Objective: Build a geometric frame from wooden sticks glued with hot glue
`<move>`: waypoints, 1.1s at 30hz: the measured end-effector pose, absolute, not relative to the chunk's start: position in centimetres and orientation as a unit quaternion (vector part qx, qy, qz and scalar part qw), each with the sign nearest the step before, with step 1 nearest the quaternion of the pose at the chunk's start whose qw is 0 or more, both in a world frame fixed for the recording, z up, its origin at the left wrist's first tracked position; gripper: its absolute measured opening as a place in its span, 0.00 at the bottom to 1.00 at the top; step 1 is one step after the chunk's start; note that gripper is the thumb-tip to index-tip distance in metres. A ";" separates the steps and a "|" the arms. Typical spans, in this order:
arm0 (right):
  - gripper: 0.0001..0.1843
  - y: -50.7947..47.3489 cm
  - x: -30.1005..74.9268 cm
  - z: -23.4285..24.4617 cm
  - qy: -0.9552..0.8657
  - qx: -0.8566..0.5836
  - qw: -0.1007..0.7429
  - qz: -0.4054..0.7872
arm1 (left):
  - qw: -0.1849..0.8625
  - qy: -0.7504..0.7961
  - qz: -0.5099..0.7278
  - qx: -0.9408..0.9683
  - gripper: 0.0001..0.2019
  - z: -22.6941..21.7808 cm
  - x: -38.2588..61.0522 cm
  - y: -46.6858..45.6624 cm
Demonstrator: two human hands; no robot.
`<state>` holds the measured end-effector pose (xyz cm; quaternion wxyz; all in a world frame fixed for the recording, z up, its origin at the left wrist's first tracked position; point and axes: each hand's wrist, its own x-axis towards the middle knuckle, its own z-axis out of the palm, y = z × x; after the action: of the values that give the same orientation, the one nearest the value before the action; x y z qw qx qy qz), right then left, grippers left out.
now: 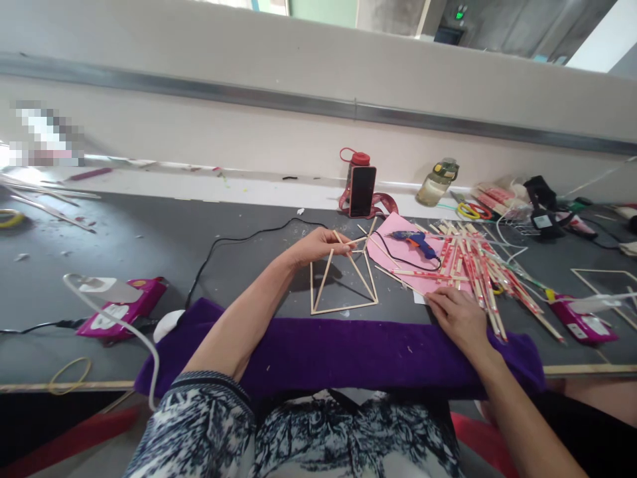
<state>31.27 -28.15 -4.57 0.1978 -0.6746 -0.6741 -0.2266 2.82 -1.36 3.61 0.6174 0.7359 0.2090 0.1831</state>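
A frame of thin wooden sticks (344, 308) stands on the grey table, with a square base and slanted sticks rising from it. My left hand (318, 247) is closed in a pinch on sticks at the frame's upper part; its fingers partly hide the joint. To the right, my right hand (458, 320) is closed at the near end of a single wooden stick (398, 281), which points away to the left. Beyond that hand, a blue glue gun (421, 244) lies on pink paper (385, 232), beside a pile of chopsticks in red-and-white wrappers (472, 265).
A rolled purple cloth (338, 352) lies along the front edge. A phone (362, 192) leans on a red-capped bottle (360, 158); a second bottle (438, 182) and yellow scissors (472, 211) are near the wall. Magenta power strips (122, 309) and black cables (213, 242) lie around.
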 end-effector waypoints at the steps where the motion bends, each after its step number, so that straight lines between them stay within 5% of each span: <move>1: 0.10 -28.1 31.2 -4.6 -0.676 -0.673 0.189 -0.233 | 0.616 0.210 0.183 0.737 0.12 3.7 2.8 -1.4; 15: 0.09 -25.7 29.7 -3.1 -0.691 -0.662 0.216 -0.196 | 0.625 0.215 0.181 0.728 0.10 3.9 2.9 -1.5; 24: 0.10 -21.8 27.7 -3.1 -0.672 -0.720 0.100 -0.141 | 0.608 0.207 0.177 0.745 0.12 3.8 2.8 -1.3; 33: 0.13 -22.2 28.8 -4.3 -0.668 -0.705 0.174 -0.164 | 0.617 0.216 0.180 0.735 0.10 3.8 2.9 -1.3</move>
<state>28.75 -22.24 -4.28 0.1735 -0.7047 -0.6681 -0.1643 2.93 -1.26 3.82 0.6175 0.7347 0.2159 0.1796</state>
